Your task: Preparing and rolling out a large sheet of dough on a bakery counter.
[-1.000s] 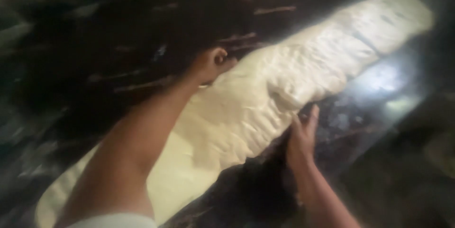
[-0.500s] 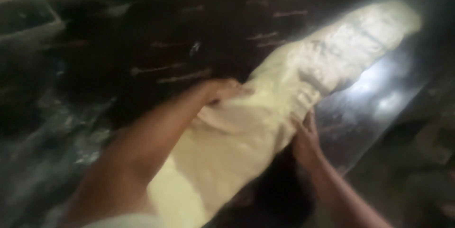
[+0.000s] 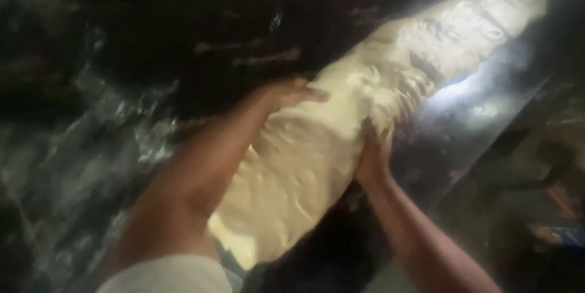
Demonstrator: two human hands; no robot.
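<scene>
Dough (image 3: 341, 141) lies as one long pale roll across a dark, shiny worktop (image 3: 122, 147), running from about 7 o'clock near the bottom of the view up to about 1 o'clock at the top right corner. Its surface is soft and wrinkled, with small folds near the middle. The far end at 1 o'clock is rounder and catches some light.

The left hand (image 3: 289, 93) rests on the far edge of the dough, at about 12 o'clock from the centre of the view, fingers stretched flat and pressing on it; its grip is released, not closed around anything. The left forearm comes in from 7 o'clock and crosses over the near part of the roll, with a pale sleeve at the bottom edge.

The right hand (image 3: 373, 158) touches the near edge of the dough, at about 4 o'clock from the centre, fingers pointing up and pushed against the side of the roll. The view is blurred there, so I cannot tell if this grip is clenched on the dough or only leaning on it.

A bright reflection shines on the worktop at 2 o'clock, just beside the dough.
</scene>
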